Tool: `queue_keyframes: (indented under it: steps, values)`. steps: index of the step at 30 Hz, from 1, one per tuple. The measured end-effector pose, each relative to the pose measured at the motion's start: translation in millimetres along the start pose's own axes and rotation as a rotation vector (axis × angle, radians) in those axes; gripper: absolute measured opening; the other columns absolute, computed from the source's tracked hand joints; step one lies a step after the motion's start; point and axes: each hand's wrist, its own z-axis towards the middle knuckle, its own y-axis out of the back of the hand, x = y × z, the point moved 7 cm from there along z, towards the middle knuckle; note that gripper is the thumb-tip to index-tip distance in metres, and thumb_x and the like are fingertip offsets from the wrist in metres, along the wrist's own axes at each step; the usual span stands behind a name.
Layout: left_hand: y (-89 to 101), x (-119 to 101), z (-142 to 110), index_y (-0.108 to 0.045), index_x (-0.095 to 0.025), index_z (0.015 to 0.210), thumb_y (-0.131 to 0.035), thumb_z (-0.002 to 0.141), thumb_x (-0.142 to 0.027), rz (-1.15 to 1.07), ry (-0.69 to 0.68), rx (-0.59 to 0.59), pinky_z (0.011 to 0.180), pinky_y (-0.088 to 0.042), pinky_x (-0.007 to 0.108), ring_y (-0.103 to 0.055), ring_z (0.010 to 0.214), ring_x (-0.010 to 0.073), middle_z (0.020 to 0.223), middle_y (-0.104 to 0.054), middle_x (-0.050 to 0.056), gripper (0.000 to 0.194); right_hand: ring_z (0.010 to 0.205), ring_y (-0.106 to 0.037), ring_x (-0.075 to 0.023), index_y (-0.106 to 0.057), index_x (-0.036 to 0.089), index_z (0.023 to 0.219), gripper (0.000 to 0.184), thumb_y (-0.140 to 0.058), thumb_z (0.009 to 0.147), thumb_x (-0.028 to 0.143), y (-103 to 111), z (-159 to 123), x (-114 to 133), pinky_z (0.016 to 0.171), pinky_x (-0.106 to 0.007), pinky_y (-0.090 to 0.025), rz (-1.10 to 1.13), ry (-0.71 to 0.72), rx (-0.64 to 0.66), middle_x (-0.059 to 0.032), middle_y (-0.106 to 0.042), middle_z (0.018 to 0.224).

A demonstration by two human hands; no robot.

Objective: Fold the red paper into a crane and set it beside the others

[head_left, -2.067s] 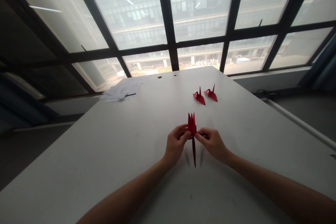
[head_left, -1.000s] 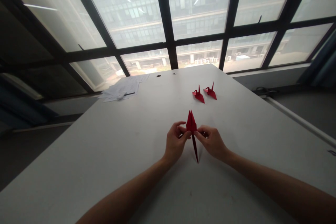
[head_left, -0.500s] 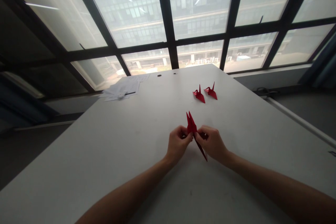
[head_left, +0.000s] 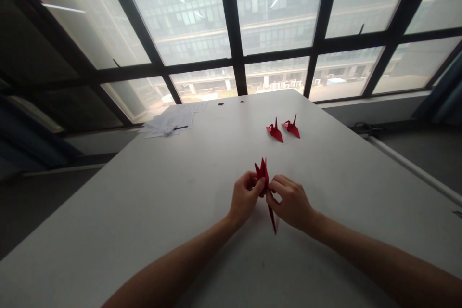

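A partly folded red origami paper (head_left: 263,169) is held between both hands above the white table (head_left: 202,163). Several pointed tips stick up from it, and one long, narrow point reaches down toward me. My left hand (head_left: 247,194) pinches its left side, with the thumb across the front of the folds. On the other side, my right hand (head_left: 290,200) grips the edge near the base of the long lower point. The fingers hide the middle of the paper. Farther back stand two finished red paper cranes, the left crane (head_left: 275,133) and the right crane (head_left: 292,128).
Loose white sheets of paper (head_left: 169,120) lie at the table's far left, with a dark pen (head_left: 181,128) on them. A round dark hole (head_left: 221,104) is near the far edge. Large framed windows (head_left: 274,9) rise beyond the table.
The folded paper has turned so its long lower point swings left and more downward. Its upper tips have spread apart, with a third tip showing. The right fingers have shifted slightly.
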Motion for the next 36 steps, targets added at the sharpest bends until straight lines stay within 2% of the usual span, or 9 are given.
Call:
queue_keyframes:
  steps: [5, 9, 12, 15, 18, 22, 28, 36]
  values:
    - [0.3, -4, 1, -0.061, -0.015, 0.078, -0.064, 0.09, -0.041, 0.004, -0.035, 0.024, 0.057, -0.046, 0.023, -0.056, 0.06, 0.012, 0.065, -0.06, 0.0, 0.029, 0.073, -0.053, -0.0162, -0.056, 0.021, 0.074, 0.016, -0.054, 0.086, 0.011, -1, -1, -3, 0.068, -0.028, -0.041, 0.135, -0.039, 0.01, -0.0026, -0.058, 0.077]
    - [4.6, -2, 3, -0.063, -0.015, 0.085, -0.068, 0.087, -0.039, -0.021, -0.056, 0.009, 0.063, -0.05, 0.025, -0.059, 0.066, 0.0134, 0.074, -0.064, 0.002, 0.025, 0.068, -0.05, -0.0152, -0.054, 0.021, 0.072, 0.018, -0.053, 0.087, 0.012, -2, 0, -6, 0.064, -0.028, -0.04, 0.235, -0.061, 0.004, -0.0015, -0.055, 0.075]
    - [6.3, 2, 4, -0.065, -0.015, 0.086, -0.072, 0.084, -0.038, -0.043, -0.013, -0.009, 0.064, -0.052, 0.026, -0.061, 0.067, 0.0141, 0.076, -0.066, 0.002, 0.025, 0.072, -0.052, -0.0161, -0.057, 0.021, 0.076, 0.016, -0.052, 0.086, 0.01, -4, 1, -4, 0.067, -0.028, -0.042, 0.268, -0.037, 0.038, -0.0023, -0.057, 0.078]
    - [6.6, 7, 5, -0.065, -0.014, 0.082, -0.076, 0.08, -0.037, -0.095, 0.042, -0.021, 0.062, -0.051, 0.025, -0.06, 0.065, 0.0134, 0.074, -0.066, 0.002, 0.026, 0.078, -0.055, -0.0173, -0.059, 0.022, 0.08, 0.015, -0.053, 0.085, 0.009, -5, 1, -1, 0.072, -0.029, -0.044, 0.261, -0.023, 0.061, -0.003, -0.06, 0.083]
    - [5.3, 7, 5, -0.064, -0.014, 0.08, -0.078, 0.077, -0.036, -0.117, 0.045, -0.007, 0.061, -0.051, 0.025, -0.061, 0.065, 0.0137, 0.073, -0.066, 0.002, 0.026, 0.074, -0.054, -0.0167, -0.057, 0.022, 0.079, 0.01, -0.058, 0.086, 0.015, -4, 0, -5, 0.069, -0.029, -0.043, 0.235, -0.097, 0.031, -0.0017, -0.059, 0.081]
    - [3.5, 5, 3, -0.061, -0.014, 0.08, -0.077, 0.079, -0.036, -0.131, 0.04, 0.02, 0.062, -0.052, 0.026, -0.062, 0.068, 0.0145, 0.075, -0.065, 0.002, 0.027, 0.068, -0.05, -0.0153, -0.049, 0.022, 0.072, 0.02, -0.058, 0.09, 0.022, -3, -1, -10, 0.063, -0.028, -0.039, 0.263, -0.161, -0.016, -0.0006, -0.056, 0.075]
    - [0.1, -1, 1, -0.063, -0.014, 0.087, -0.074, 0.083, -0.035, -0.158, 0.011, 0.067, 0.064, -0.054, 0.027, -0.06, 0.068, 0.013, 0.08, -0.065, 0.003, 0.025, 0.066, -0.048, -0.0149, -0.047, 0.022, 0.072, 0.023, -0.049, 0.095, 0.021, -3, -1, -11, 0.063, -0.028, -0.038, 0.281, -0.161, -0.013, -0.001, -0.055, 0.075]
    - [2.0, 1, -1, -0.059, -0.014, 0.076, -0.076, 0.079, -0.036, -0.084, 0.039, -0.019, 0.054, -0.048, 0.021, -0.056, 0.059, 0.0103, 0.068, -0.059, -0.001, 0.028, 0.069, -0.049, -0.0152, -0.048, 0.021, 0.074, 0.019, -0.05, 0.09, 0.011, -2, -1, -1, 0.064, -0.028, -0.039, 0.229, -0.071, -0.01, -0.0018, -0.056, 0.077]
